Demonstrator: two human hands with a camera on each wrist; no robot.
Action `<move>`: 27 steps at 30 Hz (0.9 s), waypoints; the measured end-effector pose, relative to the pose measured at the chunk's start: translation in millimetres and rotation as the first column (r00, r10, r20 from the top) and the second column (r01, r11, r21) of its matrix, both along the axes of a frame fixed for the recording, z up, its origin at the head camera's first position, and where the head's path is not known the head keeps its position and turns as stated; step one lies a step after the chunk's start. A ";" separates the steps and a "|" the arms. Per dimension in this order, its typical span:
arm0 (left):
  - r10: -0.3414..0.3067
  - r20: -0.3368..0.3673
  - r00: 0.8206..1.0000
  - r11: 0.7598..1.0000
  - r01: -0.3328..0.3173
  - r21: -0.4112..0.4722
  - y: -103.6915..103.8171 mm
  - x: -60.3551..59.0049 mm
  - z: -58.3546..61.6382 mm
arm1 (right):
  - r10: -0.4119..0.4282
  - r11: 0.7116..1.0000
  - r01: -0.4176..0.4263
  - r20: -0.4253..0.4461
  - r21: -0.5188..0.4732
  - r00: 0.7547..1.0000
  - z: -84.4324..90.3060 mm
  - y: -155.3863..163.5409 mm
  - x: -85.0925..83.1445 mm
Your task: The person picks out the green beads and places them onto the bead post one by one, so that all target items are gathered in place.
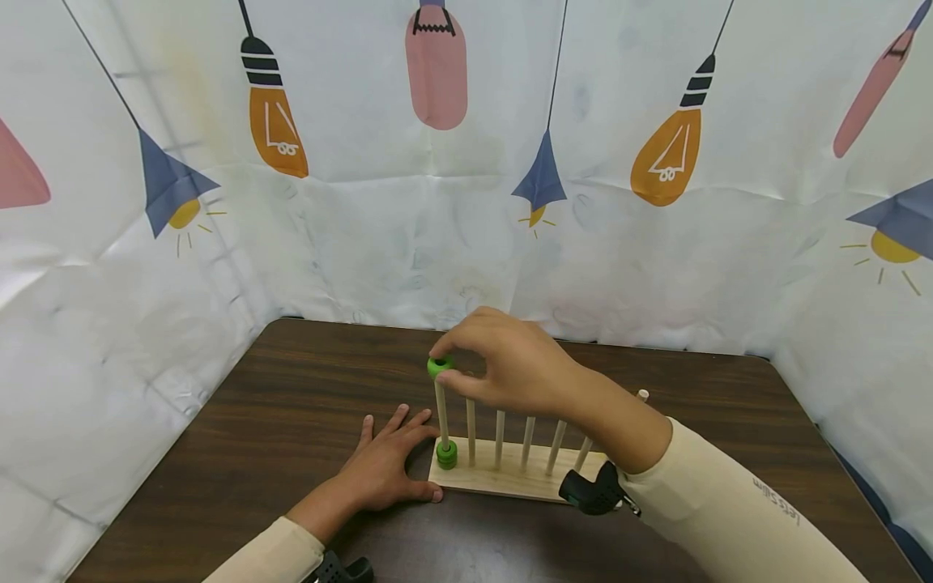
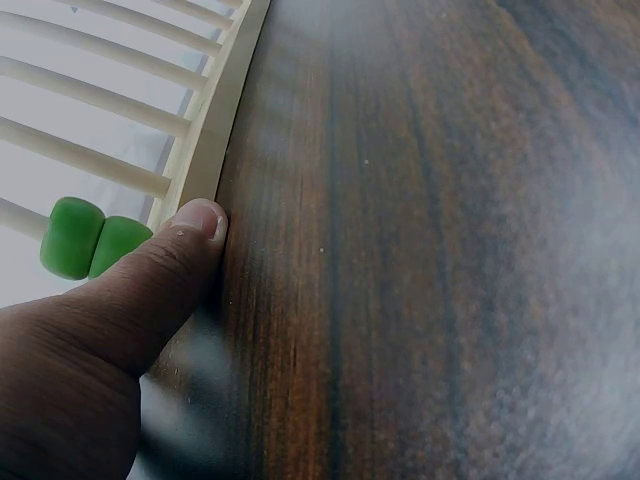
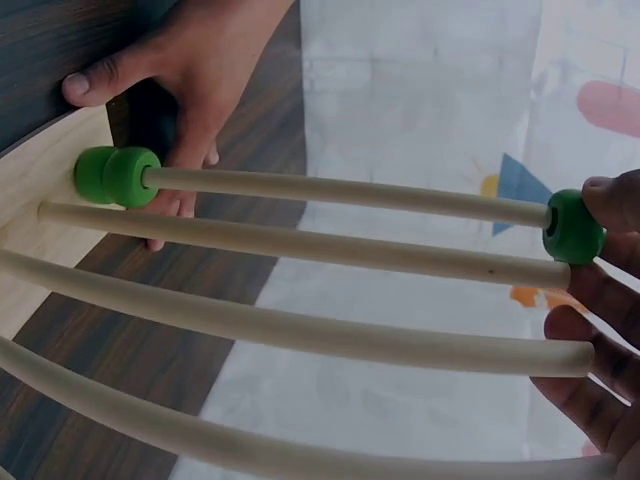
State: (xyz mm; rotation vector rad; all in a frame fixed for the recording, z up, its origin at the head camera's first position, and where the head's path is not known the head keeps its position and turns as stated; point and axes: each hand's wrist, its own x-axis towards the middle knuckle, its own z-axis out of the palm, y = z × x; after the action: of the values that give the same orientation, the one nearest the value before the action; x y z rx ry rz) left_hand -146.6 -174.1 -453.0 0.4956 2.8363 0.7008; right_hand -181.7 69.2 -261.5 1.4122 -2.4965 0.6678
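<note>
Two green wooden beads [image 1: 446, 454] already sit at the foot of the leftmost pale wooden dowel [image 1: 441, 413], so the right hand [image 1: 510, 364], pinching a third green bead [image 1: 440, 367] apparently just onto its tip, should keep the hole centred while the flat, open left hand [image 1: 382, 470] steadies the pale wooden base [image 1: 503, 482].

I log a bright green bead [image 1: 440, 367] at the top of a pale wooden rod [image 1: 441, 413], two more green beads [image 1: 447, 454] at its foot, a light natural-wood base [image 1: 503, 479], a dark brown wood-grain table [image 1: 306, 389], cream sleeves [image 1: 722, 510], and a white backdrop [image 1: 408, 235] printed with orange, pink and blue lamps.
</note>
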 end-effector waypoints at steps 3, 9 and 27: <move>0.002 0.004 1.000 1.000 -0.002 0.002 0.1 -0.1 0.1 | -0.012 1.000 0.012 0.013 0.017 1.000 -0.5 -2.1 0.1; 0.005 0.003 1.000 1.000 -0.005 -0.002 0.6 -0.7 -0.1 | -0.027 0.999 0.026 0.029 0.031 0.999 -1.6 -3.6 -0.9; 0.010 -0.028 1.000 1.000 -0.010 -0.008 1.9 1.5 0.1 | -0.168 0.984 0.164 0.065 0.064 0.984 -3.3 49.1 -1.6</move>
State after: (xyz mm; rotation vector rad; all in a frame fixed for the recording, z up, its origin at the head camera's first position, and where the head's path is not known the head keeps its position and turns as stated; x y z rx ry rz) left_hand -145.1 -172.2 -452.9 0.4937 2.8680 0.6898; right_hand -183.2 118.3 -264.8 1.2000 -2.6721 0.6256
